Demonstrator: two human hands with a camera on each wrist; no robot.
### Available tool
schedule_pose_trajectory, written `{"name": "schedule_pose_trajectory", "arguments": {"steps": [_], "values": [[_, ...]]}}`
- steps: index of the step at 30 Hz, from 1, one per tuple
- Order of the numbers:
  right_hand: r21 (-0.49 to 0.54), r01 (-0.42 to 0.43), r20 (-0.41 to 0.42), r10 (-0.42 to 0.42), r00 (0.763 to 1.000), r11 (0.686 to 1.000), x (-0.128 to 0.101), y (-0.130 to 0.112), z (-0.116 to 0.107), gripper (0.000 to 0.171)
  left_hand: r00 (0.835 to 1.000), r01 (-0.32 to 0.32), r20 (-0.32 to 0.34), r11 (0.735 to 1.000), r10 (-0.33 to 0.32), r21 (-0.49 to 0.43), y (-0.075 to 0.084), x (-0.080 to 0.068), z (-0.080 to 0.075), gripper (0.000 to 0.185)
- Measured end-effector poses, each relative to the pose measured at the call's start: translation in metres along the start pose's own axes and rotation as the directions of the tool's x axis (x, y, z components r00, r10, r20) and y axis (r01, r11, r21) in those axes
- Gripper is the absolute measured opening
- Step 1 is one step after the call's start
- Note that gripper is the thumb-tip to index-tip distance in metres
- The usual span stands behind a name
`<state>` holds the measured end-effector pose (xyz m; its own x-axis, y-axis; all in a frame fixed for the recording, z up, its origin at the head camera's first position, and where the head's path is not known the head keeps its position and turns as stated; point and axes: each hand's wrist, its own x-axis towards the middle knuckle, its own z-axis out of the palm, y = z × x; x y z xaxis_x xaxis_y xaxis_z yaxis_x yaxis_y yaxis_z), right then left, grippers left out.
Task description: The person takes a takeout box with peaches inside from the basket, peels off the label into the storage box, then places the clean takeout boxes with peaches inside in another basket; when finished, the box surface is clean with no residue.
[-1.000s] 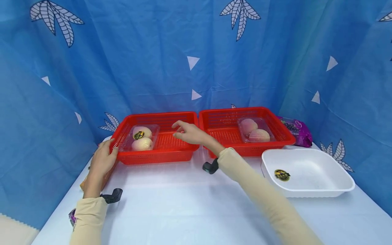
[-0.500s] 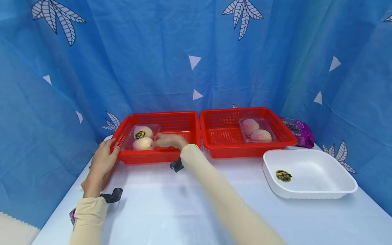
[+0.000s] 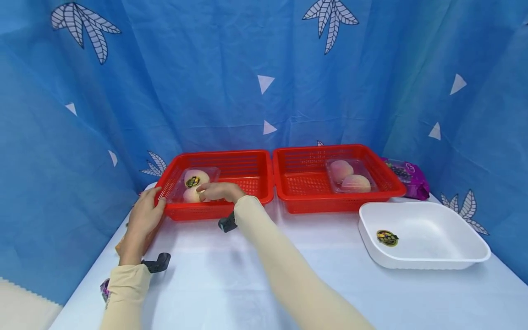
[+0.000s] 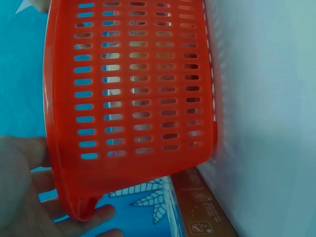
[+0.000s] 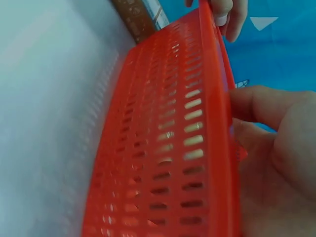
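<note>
My left hand [image 3: 145,213] grips the left end of the left red plastic basket [image 3: 194,212]. In the left wrist view its thumb and fingers lie on either side of the rim. A clear pack of peaches [image 3: 196,175], bearing a black-and-gold sticker, sits at that end inside the basket. Over the pack's right part is my right hand [image 3: 222,191], reaching in across the front rim with bent fingers that overlap the nearer peach. In the right wrist view, the right thumb [image 5: 254,104] shows right at the rim; the other right fingers are mostly hidden.
A second red basket [image 3: 317,205] with another peach pack [image 3: 350,176] adjoins on the right. Behind it lies a purple grape bag [image 3: 414,182]. A white tray [image 3: 437,233] stands at front right. A brown box [image 4: 197,202] lies beside the left basket's end.
My right hand has moved left and down from above the left basket's right side to over the peach pack. The left hand keeps its place on the rim; the view has shifted slightly.
</note>
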<state>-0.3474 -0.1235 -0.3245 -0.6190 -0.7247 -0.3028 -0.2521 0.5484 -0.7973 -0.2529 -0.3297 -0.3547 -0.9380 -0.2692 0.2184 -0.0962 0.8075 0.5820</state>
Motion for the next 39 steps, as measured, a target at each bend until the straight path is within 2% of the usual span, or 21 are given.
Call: {"name": "schedule_pose_trajectory", "arguments": {"steps": [3,6,9,12,14,16,20,24,26,29,31,33,35,39], "values": [[0.077,0.013,-0.021,-0.011,1.000,0.997,0.003,0.006,-0.001,0.052,1.000,-0.013,0.000,1.000,0.013,0.007,0.001,0.002,0.005,0.056],[0.196,0.036,-0.083,-0.020,0.996,0.980,0.005,0.012,-0.002,0.045,1.000,-0.020,-0.002,1.000,0.020,0.013,0.001,0.004,0.007,0.055],[0.287,0.067,-0.157,-0.022,0.987,0.956,0.004,0.016,-0.004,0.030,1.000,-0.023,-0.003,0.999,0.023,0.022,0.001,0.005,0.007,0.055],[0.322,0.080,-0.251,0.003,0.968,0.943,0.000,0.017,-0.007,0.012,1.000,-0.027,-0.005,0.999,0.027,0.025,0.000,0.005,0.008,0.054],[0.352,0.102,-0.324,0.019,0.946,0.931,-0.002,0.017,-0.009,0.013,1.000,-0.027,-0.009,0.999,0.027,0.024,0.000,0.005,0.008,0.054],[0.408,0.141,-0.392,0.033,0.919,0.902,-0.003,0.017,-0.011,0.015,1.000,-0.027,-0.011,0.999,0.027,0.024,0.000,0.005,0.008,0.055],[0.463,0.249,-0.535,0.045,0.843,0.851,-0.004,0.015,-0.016,0.013,0.999,-0.031,-0.014,0.999,0.031,0.026,-0.001,0.004,0.009,0.055],[0.403,0.298,-0.660,0.049,0.750,0.865,-0.010,0.015,-0.021,0.009,0.999,-0.031,-0.018,0.999,0.031,0.029,-0.003,0.005,0.010,0.055],[0.395,0.333,-0.689,0.036,0.724,0.856,-0.015,0.017,-0.026,0.008,1.000,-0.025,-0.018,0.999,0.026,0.029,-0.004,0.005,0.010,0.055],[0.427,0.398,-0.688,0.005,0.726,0.812,-0.031,0.019,-0.037,0.030,1.000,-0.016,-0.019,0.999,0.016,0.033,-0.006,0.005,0.011,0.055],[0.469,0.444,-0.668,-0.023,0.744,0.764,-0.047,0.019,-0.046,0.044,1.000,-0.012,-0.022,0.999,0.013,0.042,-0.007,0.005,0.010,0.055],[0.485,0.466,-0.654,-0.047,0.755,0.740,-0.066,0.021,-0.053,0.049,1.000,-0.015,-0.027,0.998,0.017,0.053,-0.007,0.005,0.009,0.054],[0.471,0.474,-0.645,-0.077,0.760,0.744,-0.089,0.025,-0.060,0.050,0.999,-0.021,-0.030,0.998,0.023,0.066,-0.007,0.005,0.009,0.053],[0.412,0.463,-0.617,-0.134,0.776,0.785,-0.137,0.042,-0.068,0.050,0.999,-0.041,-0.022,0.996,0.043,0.085,-0.005,0.004,0.008,0.051]]}}
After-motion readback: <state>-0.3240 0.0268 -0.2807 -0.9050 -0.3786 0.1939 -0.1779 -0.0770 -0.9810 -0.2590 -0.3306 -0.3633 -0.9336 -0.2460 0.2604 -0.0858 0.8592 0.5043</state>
